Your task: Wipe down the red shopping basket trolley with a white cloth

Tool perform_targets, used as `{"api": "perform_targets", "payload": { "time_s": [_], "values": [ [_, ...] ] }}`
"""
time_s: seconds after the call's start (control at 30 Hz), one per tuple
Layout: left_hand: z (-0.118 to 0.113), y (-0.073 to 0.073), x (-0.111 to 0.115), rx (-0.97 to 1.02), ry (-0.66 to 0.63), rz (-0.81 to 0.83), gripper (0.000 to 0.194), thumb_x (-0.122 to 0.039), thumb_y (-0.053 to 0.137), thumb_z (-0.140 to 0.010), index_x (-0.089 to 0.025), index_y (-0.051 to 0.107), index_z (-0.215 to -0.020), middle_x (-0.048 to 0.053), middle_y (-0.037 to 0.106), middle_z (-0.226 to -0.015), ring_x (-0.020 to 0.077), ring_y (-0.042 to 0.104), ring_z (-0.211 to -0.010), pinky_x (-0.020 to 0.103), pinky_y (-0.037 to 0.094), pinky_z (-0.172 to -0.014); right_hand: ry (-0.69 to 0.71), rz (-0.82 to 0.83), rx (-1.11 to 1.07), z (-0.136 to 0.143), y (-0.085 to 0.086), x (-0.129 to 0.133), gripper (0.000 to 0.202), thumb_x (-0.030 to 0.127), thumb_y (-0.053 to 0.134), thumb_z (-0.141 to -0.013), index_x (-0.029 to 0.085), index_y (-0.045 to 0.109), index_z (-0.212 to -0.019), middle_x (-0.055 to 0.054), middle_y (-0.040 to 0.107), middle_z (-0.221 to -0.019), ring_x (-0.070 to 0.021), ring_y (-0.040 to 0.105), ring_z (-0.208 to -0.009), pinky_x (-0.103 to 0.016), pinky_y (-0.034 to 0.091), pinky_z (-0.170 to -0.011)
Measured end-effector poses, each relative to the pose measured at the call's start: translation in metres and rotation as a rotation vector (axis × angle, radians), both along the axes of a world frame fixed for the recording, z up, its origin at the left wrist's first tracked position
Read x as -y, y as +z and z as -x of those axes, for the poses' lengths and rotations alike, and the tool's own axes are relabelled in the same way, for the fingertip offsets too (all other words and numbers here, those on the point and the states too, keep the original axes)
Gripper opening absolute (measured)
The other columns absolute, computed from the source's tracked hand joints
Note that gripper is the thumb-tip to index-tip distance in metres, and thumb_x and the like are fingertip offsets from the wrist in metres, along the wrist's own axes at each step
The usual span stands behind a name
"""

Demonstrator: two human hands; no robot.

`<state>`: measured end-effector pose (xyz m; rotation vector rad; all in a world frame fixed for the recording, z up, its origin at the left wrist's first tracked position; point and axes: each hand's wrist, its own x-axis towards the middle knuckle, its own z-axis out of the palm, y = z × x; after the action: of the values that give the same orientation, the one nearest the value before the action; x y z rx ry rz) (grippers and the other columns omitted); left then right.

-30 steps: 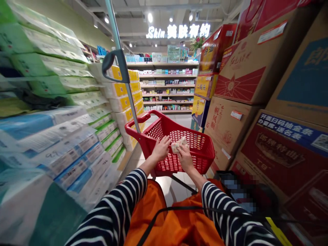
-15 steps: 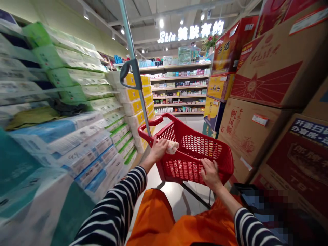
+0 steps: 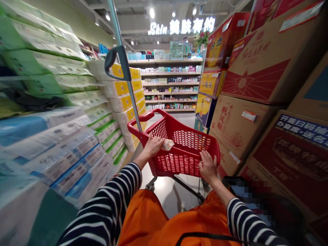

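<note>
A red plastic shopping cart [image 3: 179, 165] with lattice walls stands side-on before me. My left hand [image 3: 153, 145] lies closed over the near rim by the handle end, with a crumpled whitish cloth [image 3: 168, 145] sticking out past its fingertips. Farther along that same rim, my right hand [image 3: 208, 165] is closed over the edge near the front corner. From the handle end rises a tall metal pole [image 3: 134, 109] with a grey plastic loop grip [image 3: 120, 63], left of my left hand.
Stacked tissue packs [image 3: 64, 150] line the left side, with yellow-and-white packs [image 3: 120, 89] beyond. Large cartons [image 3: 230, 118] are piled close on the right. Shelves of small products [image 3: 171, 80] stand ahead. Pale floor [image 3: 166, 194] shows under the cart.
The view has turned slightly right, so shelves and cart sit farther left. My left hand still holds the cloth on the rim; my right hand now sits nearer the cart's front corner.
</note>
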<state>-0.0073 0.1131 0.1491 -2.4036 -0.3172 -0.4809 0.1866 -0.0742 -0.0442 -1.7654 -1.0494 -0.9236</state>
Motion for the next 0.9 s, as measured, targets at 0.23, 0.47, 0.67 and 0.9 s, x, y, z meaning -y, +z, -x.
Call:
{"api": "perform_targets", "payload": {
  "time_s": [0.23,0.47,0.67,0.9],
  "values": [
    [-0.015,-0.018,0.01,0.019,-0.001,0.007,0.028,-0.016,0.038,-0.087,-0.016,0.057,-0.107,0.009,0.059,-0.097,0.0235,0.051,-0.096,0.054,0.003,-0.107,-0.021,0.014,-0.081,-0.007,-0.012,0.009,0.053,0.021,0.039,-0.077,0.01,0.043,-0.129,-0.015,0.047,-0.129,-0.0251,0.038,-0.122,-0.05,0.014,-0.106],
    [-0.065,-0.06,0.057,-0.053,-0.127,0.067,0.022,-0.018,0.039,-0.089,-0.016,0.057,-0.101,0.005,0.058,-0.087,0.0206,0.053,-0.086,0.054,0.001,-0.108,-0.008,0.04,-0.091,-0.01,-0.007,0.007,0.055,0.021,0.039,-0.076,0.007,0.042,-0.129,-0.015,0.043,-0.133,-0.0264,0.033,-0.126,-0.05,0.014,-0.106],
    [-0.029,-0.032,0.029,-0.007,-0.031,0.045,0.021,-0.017,0.04,-0.088,-0.016,0.059,-0.097,0.006,0.059,-0.088,0.0214,0.053,-0.088,0.055,0.001,-0.107,0.006,0.068,-0.115,-0.005,-0.015,0.009,0.056,0.02,0.039,-0.076,0.007,0.04,-0.131,-0.015,0.04,-0.136,-0.0267,0.03,-0.128,-0.051,0.015,-0.106],
    [-0.047,-0.052,0.052,0.028,-0.027,0.133,0.02,-0.015,0.041,-0.087,-0.015,0.059,-0.095,0.006,0.059,-0.089,0.0212,0.053,-0.089,0.056,0.004,-0.107,0.368,-0.25,-0.301,0.014,0.053,0.009,0.047,0.027,0.042,-0.083,0.013,0.045,-0.128,-0.015,0.043,-0.132,-0.0262,0.037,-0.124,-0.051,0.024,-0.104]
  ]
}}
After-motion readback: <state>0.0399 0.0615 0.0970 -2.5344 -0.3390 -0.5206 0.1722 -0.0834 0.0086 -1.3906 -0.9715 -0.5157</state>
